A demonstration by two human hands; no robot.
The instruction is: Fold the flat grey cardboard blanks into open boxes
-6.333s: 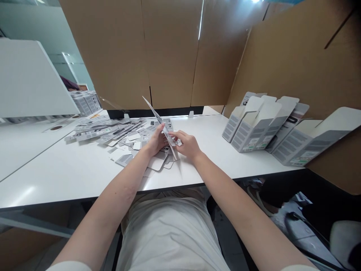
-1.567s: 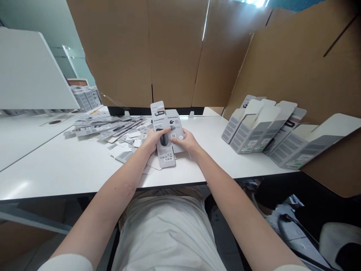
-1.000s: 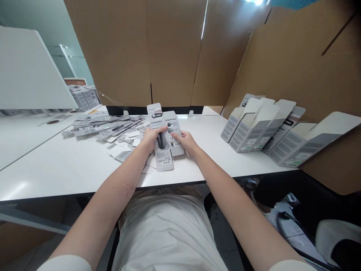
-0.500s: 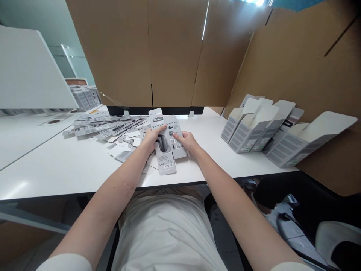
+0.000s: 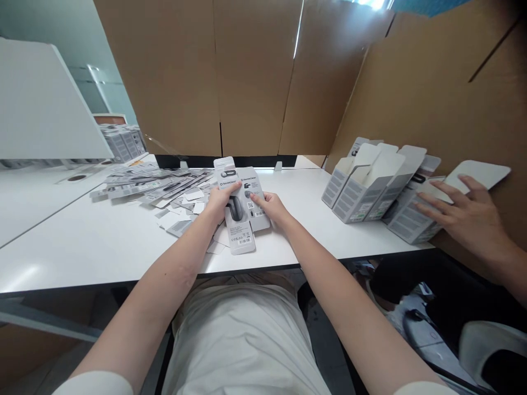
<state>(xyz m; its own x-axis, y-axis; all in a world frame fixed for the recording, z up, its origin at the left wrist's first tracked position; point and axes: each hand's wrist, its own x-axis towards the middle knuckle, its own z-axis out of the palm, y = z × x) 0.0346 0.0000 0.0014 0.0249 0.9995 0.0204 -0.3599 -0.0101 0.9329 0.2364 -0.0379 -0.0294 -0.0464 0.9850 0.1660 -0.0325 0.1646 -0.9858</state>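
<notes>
The person's left hand [image 5: 220,204] grips a grey-and-white printed cardboard carton [image 5: 236,233] by its left side, thumb laid across its face, while the right hand [image 5: 270,207] pinches its right panel between thumb and fingers. The carton shows two long panels side by side, a black device printed on the left one; it is above the white, smooth-topped desk [image 5: 304,236] near the middle, its lower end short of the dark front edge, and whether it touches the top cannot be told. Just beside the left hand begins a loose heap of flat grey-and-white cardboard cartons [image 5: 154,184], which spreads left and back and leaves little room on that side. To the right, a bare white strip of desktop separates the right hand from a row of upright, open-topped grey cardboard boxes [image 5: 364,189], white flaps raised. The last box in that row, a grey carton with a wide white flap [image 5: 414,216], stands close to the desk's right end, with another person's hand [image 5: 465,211] spread over its flap. Tall brown cardboard panels [image 5: 253,82] wall off the back and right, bounding the reach there.
</notes>
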